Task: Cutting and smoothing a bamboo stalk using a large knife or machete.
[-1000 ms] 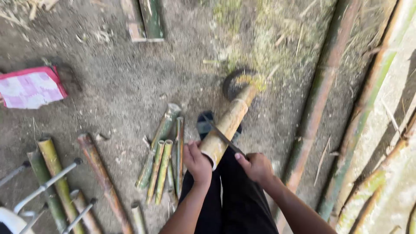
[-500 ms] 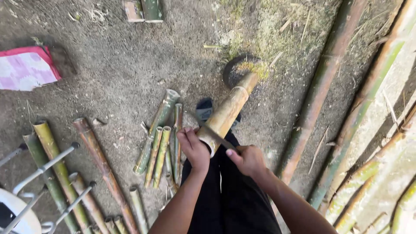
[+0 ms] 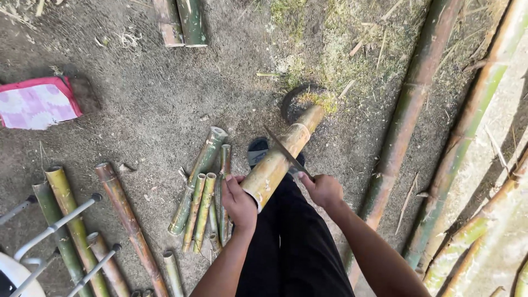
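A thick yellow-green bamboo section (image 3: 279,158) leans up toward me, its far end resting on a dark round block (image 3: 300,100) on the ground. My left hand (image 3: 240,201) grips the near cut end of that section. My right hand (image 3: 324,190) holds a knife (image 3: 283,149), whose dark blade lies across the upper side of the bamboo, tip pointing away to the left. My black trousers (image 3: 291,247) and a foot in a dark sandal (image 3: 257,151) sit just beneath the bamboo.
Several split bamboo strips (image 3: 202,192) lie left of my legs. More round bamboo pieces (image 3: 118,212) lie at lower left by a white chair's legs (image 3: 55,225). Long bamboo poles (image 3: 407,115) run along the right. A pink cloth (image 3: 36,104) lies at left; two short bamboo cuts (image 3: 180,21) at top.
The knife blade has lifted from near the cut end to farther up the bamboo. My right hand has shifted slightly right. The view has tilted a little.
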